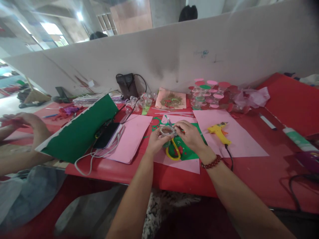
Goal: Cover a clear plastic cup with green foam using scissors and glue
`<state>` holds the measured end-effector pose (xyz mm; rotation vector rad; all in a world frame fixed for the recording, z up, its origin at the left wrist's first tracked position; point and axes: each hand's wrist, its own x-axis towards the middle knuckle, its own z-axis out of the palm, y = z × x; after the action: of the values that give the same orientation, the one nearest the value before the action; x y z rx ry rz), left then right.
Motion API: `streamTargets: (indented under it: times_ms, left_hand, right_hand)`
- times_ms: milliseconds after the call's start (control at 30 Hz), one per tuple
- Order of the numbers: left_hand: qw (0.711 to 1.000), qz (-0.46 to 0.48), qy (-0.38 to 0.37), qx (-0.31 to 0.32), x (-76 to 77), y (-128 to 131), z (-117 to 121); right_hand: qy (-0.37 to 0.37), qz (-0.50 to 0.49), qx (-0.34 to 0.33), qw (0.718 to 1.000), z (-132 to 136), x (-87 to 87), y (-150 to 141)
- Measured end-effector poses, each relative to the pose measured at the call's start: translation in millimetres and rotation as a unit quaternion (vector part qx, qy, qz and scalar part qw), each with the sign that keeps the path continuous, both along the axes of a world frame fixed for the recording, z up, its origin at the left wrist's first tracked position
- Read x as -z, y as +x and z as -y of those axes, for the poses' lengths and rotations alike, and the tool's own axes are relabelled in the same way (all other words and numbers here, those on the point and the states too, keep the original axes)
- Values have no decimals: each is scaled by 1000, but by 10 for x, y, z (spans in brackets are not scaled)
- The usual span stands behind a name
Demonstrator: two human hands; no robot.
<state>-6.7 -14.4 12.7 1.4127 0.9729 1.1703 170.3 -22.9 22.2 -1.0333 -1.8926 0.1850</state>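
My left hand (159, 141) is closed around a small clear plastic cup (167, 130) with its round rim facing up. At the cup's right edge, the fingers of my right hand (187, 132) are pinched together; what lies between them is too small to make out. Scissors with yellow handles (173, 156) lie just below my hands on a green sheet (189, 151), beside small red scraps. On a pink sheet (244, 142) to the right rests a yellow glue gun (219, 133), its cord running toward the table's front edge.
Stacked clear cups with coloured discs (208, 93) stand at the back. A black bag (127, 85) leans by the partition (159, 56). Left are a phone (107, 136) with a white cable, pink sheets (132, 139), a propped green board (82, 132), and another person's arm (32, 132).
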Motion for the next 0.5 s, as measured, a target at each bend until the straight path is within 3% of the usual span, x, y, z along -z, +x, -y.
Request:
streamTargets:
  times_ms: [267,400,500]
  left_hand:
    - [998,16,1,54,42,-23,-12]
    - [1000,-1,12,3,28,-26,-10]
    - [998,-22,20,-50,21,-33,-14]
  right_hand:
    - [-15,-28,11,999,-2,-9,9]
    - [-35,-86,-1,996,30,-50,7]
    - [-93,-149,-45,983,56,-66,-1]
